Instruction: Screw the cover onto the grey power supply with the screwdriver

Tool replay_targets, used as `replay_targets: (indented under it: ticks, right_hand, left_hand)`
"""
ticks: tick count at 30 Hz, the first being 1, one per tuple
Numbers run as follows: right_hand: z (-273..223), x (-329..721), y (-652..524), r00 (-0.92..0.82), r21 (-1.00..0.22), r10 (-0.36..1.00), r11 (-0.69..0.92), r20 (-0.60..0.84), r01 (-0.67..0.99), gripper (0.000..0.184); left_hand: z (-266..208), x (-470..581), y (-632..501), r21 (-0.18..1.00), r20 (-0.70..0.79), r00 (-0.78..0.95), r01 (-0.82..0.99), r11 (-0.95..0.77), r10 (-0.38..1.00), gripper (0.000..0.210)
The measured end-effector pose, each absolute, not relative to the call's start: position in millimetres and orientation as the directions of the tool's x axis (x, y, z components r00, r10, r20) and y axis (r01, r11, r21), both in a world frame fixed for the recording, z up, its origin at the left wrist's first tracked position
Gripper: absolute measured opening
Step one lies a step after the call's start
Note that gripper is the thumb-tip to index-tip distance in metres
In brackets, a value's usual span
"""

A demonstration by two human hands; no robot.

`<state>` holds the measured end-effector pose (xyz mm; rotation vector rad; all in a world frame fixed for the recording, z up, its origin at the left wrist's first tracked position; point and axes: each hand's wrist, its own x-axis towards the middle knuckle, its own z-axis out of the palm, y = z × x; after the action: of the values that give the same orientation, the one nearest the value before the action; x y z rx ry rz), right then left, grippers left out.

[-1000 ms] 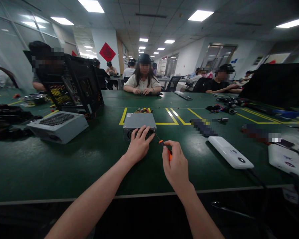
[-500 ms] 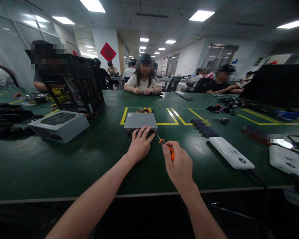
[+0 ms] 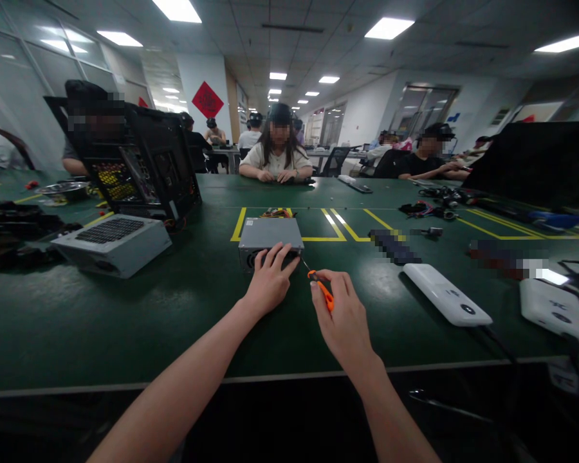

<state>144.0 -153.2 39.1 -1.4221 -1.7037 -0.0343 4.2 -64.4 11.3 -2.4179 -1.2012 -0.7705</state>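
A grey computer power supply (image 3: 270, 233) lies on the green table in front of me, a bundle of coloured cables (image 3: 277, 213) at its far side. My left hand (image 3: 269, 280) grips its near face, fingers spread over the fan side and partly hiding it. In my right hand (image 3: 340, 315) is a screwdriver (image 3: 325, 292) with an orange and black handle, held between thumb and fingers. Its thin shaft points up and left to the power supply's near right corner; whether the tip sits in a screw is too small to tell.
Left of my hands stand another power supply (image 3: 116, 244) and an open black computer case (image 3: 139, 161). To the right lie a white power bank-like device (image 3: 446, 296), a second white device (image 3: 557, 308) and loose cables (image 3: 429, 204). A person (image 3: 277, 154) sits across the table.
The screwdriver handle has turned in my right hand, whose thumb and fingers have shifted slightly left. My left hand stays on the power supply. The whole view has moved very slightly.
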Motion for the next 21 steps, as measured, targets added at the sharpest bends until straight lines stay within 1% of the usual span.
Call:
replay_targets:
  ticks: [2,6,8,11,13,14,18,20,21]
  right_hand:
    - [37.3,143.4,-152.5,0.019,-0.452,0.758,0.369,0.652,0.812,0.018]
    - [32.8,142.1,-150.9,-0.065,-0.321,0.694,0.411,0.717,0.853,0.020]
    - [31.6,140.9,-151.3,-0.047,-0.333,0.694,0.403,0.718,0.853,0.016]
    - [31.5,139.0,-152.7,0.043,-0.439,0.731,0.360,0.681,0.823,0.019]
    - [31.7,138.3,-153.4,0.062,-0.464,0.740,0.352,0.669,0.813,0.021]
    - [31.7,138.2,-153.5,0.046,-0.446,0.736,0.358,0.675,0.820,0.021]
    - [32.6,138.2,-153.0,-0.085,-0.297,0.714,0.392,0.695,0.871,0.022]
    - [33.4,138.4,-152.4,-0.096,-0.288,0.707,0.403,0.701,0.869,0.018]
    - [33.8,138.6,-152.2,-0.073,-0.314,0.704,0.404,0.706,0.859,0.016]
  left_hand:
    - [11.5,4.4,-64.6,-0.046,0.602,0.495,0.805,-0.592,0.626,0.050]
    - [10.9,4.9,-64.3,-0.048,0.603,0.495,0.805,-0.591,0.625,0.050]
    - [10.7,5.2,-64.1,-0.052,0.599,0.496,0.807,-0.588,0.628,0.050]
    - [11.2,5.0,-64.2,-0.050,0.595,0.498,0.806,-0.590,0.630,0.049]
    - [11.8,4.7,-64.6,-0.052,0.594,0.503,0.803,-0.594,0.628,0.049]
    - [11.9,4.5,-64.8,-0.056,0.594,0.505,0.802,-0.594,0.626,0.049]
    - [11.4,4.1,-65.2,-0.062,0.595,0.502,0.807,-0.587,0.627,0.049]
    - [11.0,4.0,-65.0,-0.062,0.594,0.500,0.809,-0.584,0.629,0.048]
    - [10.9,3.9,-64.9,-0.063,0.592,0.503,0.808,-0.586,0.630,0.047]
